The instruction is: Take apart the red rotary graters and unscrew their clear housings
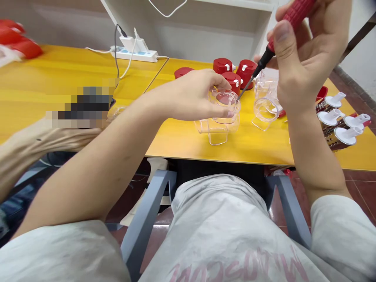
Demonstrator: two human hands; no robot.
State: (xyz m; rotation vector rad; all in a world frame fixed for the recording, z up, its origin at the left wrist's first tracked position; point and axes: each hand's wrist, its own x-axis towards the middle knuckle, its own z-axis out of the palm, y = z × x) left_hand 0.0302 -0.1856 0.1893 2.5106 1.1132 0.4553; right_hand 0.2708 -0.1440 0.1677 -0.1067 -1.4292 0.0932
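Note:
My right hand point(305, 55) grips the red handle of a screwdriver point(266, 58), raised at the upper right. Its shaft slants down to the left, and the tip meets or nearly meets the rim of a clear plastic housing point(225, 121). Around that housing's round top part, my left hand point(207, 96) is closed, thumb on the near side and fingers on the far side. A second clear plastic part point(266, 109) stands just to the right. Whether a screw sits under the tip is too small to tell.
Red cup-shaped parts point(222, 65) stand behind the housing. Several perforated metal drums with white stems point(345, 135) are at the right. A power strip point(136, 54) with cables lies at the back. Another person's arm point(53, 139) rests at the left, beside a blurred-out object point(88, 105).

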